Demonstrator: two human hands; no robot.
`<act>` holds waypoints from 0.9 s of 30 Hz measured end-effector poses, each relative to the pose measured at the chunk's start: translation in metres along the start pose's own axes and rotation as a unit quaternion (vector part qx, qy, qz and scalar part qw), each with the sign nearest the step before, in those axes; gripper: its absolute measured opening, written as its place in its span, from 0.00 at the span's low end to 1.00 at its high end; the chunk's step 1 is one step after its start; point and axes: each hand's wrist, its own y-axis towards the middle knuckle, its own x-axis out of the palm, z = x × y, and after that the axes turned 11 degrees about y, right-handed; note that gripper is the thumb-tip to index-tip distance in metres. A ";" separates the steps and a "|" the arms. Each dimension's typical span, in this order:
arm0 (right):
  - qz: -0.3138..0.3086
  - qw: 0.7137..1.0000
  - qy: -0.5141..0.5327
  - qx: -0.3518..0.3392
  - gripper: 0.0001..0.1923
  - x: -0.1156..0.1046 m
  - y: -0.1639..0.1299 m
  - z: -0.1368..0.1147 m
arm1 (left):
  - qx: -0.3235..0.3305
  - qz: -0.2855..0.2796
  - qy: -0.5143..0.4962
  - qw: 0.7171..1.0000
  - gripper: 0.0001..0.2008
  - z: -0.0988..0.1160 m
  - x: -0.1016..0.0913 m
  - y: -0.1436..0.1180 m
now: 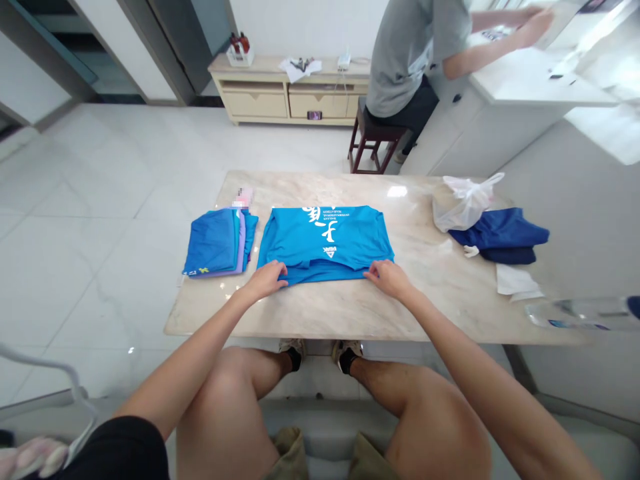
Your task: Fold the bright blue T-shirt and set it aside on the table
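A bright blue T-shirt [290, 237] with white lettering lies folded into a wide rectangle on the marble-patterned table [320, 313]. At its near left corner, my left hand [269, 279] has its fingers closed on the cloth edge. My right hand [390, 277] grips the near edge toward the right corner in the same way. Between the hands, the shirt's neckline side lies over another layer of the cloth. Left of the shirt sits a stack of folded clothes [213, 240] in blue and purple. The fingertips are partly hidden in the fabric.
To the right lie a white plastic bag [465, 207], dark blue clothing [505, 230], white tissue [517, 283] and a clear plastic bottle [580, 313]. Beyond the table, a person [403, 60] sits on a dark stool [373, 137] at a white counter. A low cabinet [255, 103] stands by the wall.
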 end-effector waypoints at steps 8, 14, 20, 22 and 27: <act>-0.002 1.000 0.020 -0.021 0.24 0.031 -0.016 -0.074 | -0.087 -0.012 0.084 0.993 0.23 0.076 -0.002 -0.027; 0.012 0.999 0.028 -0.043 0.32 0.052 -0.011 -0.083 | -0.049 -0.005 0.074 0.996 0.20 0.088 0.000 -0.026; 0.022 0.999 -0.006 -0.026 0.34 0.051 0.003 -0.081 | 0.017 -0.024 0.050 0.998 0.18 0.065 -0.003 -0.007; 0.009 1.000 -0.022 -0.007 0.35 0.045 0.006 -0.081 | 0.034 -0.038 0.046 0.998 0.19 0.061 -0.005 -0.002; -0.097 0.995 -0.016 0.027 0.24 0.023 0.005 -0.077 | 0.071 -0.057 0.051 0.995 0.23 0.058 -0.008 0.005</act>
